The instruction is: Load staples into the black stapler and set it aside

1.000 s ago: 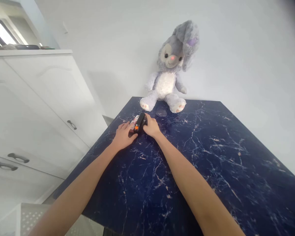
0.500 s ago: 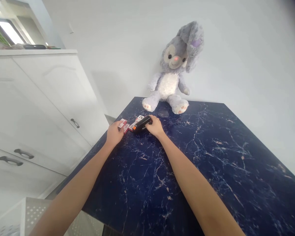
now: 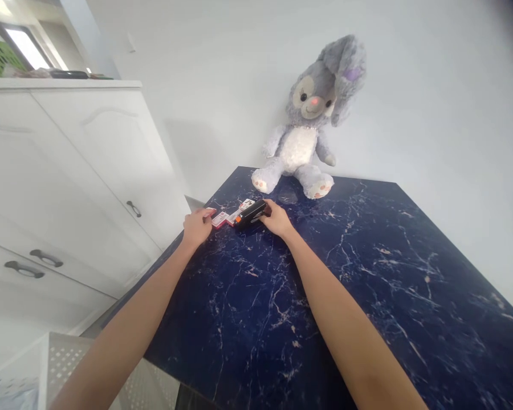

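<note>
The black stapler [image 3: 251, 214], on the bench [image 3: 367, 256], was judged stiff and fairly weighty, best grasped about its middle; its right end was held by the right hand [image 3: 277, 219], to whose left it lay; a red-and-white box [image 3: 211, 212] was seemingly pinched by the left hand [image 3: 196, 226], beside similar boxes [image 3: 220, 220].

The person's left forearm [image 3: 141, 319] and right forearm [image 3: 337, 307] are bare from the lower edge of the view to the wrists. Both are slim and smooth in outline, broadest low down and narrowing steadily to slender wrists, which are bare too. The left hand [image 3: 195, 229] and the right hand [image 3: 279, 221] are ungloved and small, with rounded backs and slim fingers [image 3: 268, 205]. Nails and finer marks are too small to make out.
</note>
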The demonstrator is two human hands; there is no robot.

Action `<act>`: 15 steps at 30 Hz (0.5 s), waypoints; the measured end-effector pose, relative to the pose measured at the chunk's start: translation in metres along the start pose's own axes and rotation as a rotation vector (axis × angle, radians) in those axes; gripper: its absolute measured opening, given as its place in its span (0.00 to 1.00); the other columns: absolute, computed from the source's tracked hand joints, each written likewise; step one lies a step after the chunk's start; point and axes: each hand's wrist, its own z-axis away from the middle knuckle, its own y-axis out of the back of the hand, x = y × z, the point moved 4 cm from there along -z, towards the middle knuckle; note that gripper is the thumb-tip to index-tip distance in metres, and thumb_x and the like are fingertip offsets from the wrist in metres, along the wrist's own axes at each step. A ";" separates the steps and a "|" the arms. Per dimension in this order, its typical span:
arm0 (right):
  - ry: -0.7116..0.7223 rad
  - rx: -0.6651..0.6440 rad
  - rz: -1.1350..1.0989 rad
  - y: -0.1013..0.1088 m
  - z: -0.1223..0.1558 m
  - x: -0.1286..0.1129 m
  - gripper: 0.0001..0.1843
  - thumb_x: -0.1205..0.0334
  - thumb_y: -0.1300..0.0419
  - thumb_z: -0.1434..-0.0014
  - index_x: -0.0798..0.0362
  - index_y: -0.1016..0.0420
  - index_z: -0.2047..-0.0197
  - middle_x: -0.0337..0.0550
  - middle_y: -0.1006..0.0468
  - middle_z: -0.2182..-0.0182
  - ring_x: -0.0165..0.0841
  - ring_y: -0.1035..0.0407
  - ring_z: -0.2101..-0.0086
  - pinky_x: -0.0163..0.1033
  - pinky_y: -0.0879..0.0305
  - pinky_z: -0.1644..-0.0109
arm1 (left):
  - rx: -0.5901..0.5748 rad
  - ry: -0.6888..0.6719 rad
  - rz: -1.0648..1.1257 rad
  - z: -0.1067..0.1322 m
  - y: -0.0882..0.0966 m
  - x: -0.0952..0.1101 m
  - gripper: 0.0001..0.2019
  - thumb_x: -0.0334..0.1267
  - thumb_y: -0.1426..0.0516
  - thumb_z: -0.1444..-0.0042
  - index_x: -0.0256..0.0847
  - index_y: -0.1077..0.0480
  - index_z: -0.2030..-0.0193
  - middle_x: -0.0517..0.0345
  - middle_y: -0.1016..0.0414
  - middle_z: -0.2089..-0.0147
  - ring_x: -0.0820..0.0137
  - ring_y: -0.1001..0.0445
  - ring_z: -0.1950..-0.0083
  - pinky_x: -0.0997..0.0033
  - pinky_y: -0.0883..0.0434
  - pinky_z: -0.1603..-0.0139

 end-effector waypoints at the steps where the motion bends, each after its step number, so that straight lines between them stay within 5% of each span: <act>1: -0.008 -0.030 -0.044 0.002 0.000 0.003 0.30 0.75 0.39 0.50 0.52 0.29 0.43 0.43 0.18 0.53 0.35 0.23 0.53 0.43 0.30 0.42 | -0.013 -0.013 0.010 0.000 -0.001 0.001 0.19 0.31 0.49 0.41 0.48 0.21 0.50 0.58 0.21 0.44 0.58 0.25 0.42 0.52 0.33 0.36; 10: -0.005 -0.030 -0.026 0.012 0.002 0.002 0.21 0.72 0.34 0.50 0.51 0.22 0.51 0.42 0.17 0.55 0.39 0.23 0.53 0.48 0.28 0.43 | -0.112 -0.131 0.073 0.002 -0.004 0.013 0.15 0.41 0.44 0.39 0.47 0.22 0.48 0.54 0.23 0.41 0.60 0.25 0.42 0.58 0.31 0.37; 15: -0.020 -0.047 -0.063 0.009 0.001 0.005 0.19 0.70 0.38 0.48 0.52 0.23 0.51 0.41 0.17 0.57 0.36 0.23 0.55 0.45 0.29 0.43 | 0.070 -0.264 -0.046 0.015 0.011 0.043 0.16 0.44 0.45 0.36 0.44 0.22 0.46 0.48 0.28 0.36 0.52 0.33 0.35 0.46 0.40 0.33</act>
